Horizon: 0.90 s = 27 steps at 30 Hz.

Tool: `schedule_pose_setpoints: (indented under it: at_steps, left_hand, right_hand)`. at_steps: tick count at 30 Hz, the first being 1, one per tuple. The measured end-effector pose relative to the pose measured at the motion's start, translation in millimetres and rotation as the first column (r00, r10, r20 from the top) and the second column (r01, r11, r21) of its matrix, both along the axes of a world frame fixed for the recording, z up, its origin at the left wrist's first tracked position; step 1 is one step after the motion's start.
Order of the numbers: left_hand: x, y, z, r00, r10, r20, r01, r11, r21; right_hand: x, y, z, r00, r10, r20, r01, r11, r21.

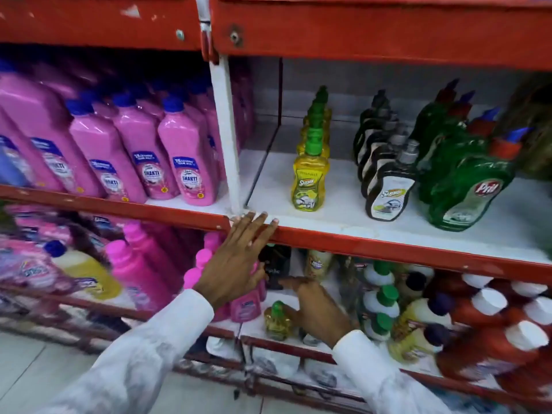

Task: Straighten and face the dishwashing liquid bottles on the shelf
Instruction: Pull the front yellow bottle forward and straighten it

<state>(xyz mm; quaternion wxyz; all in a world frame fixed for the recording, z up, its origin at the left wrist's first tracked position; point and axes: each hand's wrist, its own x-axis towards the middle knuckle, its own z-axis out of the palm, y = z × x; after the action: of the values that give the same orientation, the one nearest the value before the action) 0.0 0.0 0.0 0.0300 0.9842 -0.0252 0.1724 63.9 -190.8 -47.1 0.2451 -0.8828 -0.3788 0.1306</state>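
On the white middle shelf (328, 216) stand three files of dishwashing liquid: yellow Super bottles (309, 182) with green caps, dark Super bottles (388, 192) with grey caps, and green Pril bottles (466, 192) with red caps that lean left. My left hand (239, 255) is spread flat with its fingertips on the red shelf lip (373, 245). My right hand (316, 306) reaches into the lower shelf, fingers pointing left toward a dark bottle (274, 267); I cannot tell if it touches it. A small yellow bottle (277, 321) stands just left of that hand.
Pink Shakti bottles (185, 165) with blue caps fill the left bay behind a white upright post (227, 138). The lower shelf holds pink bottles (140, 273), white-and-green bottles (382, 303) and red bottles with white caps (490, 318). A tiled floor (44, 369) lies below.
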Motion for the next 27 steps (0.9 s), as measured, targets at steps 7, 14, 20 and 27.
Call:
schedule_pose_setpoints:
  at_steps: [7,14,20,27]
  left_hand:
    - [-3,-3,2,0.999,-0.005,0.035,0.01,0.988,-0.152]
    - [-1,1,1,0.997,0.006,0.08,0.018,0.955,-0.295]
    - [4,-6,-4,0.988,0.048,0.145,0.025,0.887,-0.461]
    - [3,-7,-3,0.983,0.088,0.161,-0.002,0.882,-0.471]
  right_hand:
    - [-6,35,-25,0.992,-0.078,-0.101,0.06,0.983,-0.171]
    - [-14,10,47,0.985,-0.16,-0.068,0.163,0.986,0.039]
    - [-17,-26,182,0.973,-0.227,0.043,0.199,0.917,0.346]
    - [24,-8,248,0.944,-0.219,0.246,0.094,0.895,0.437]
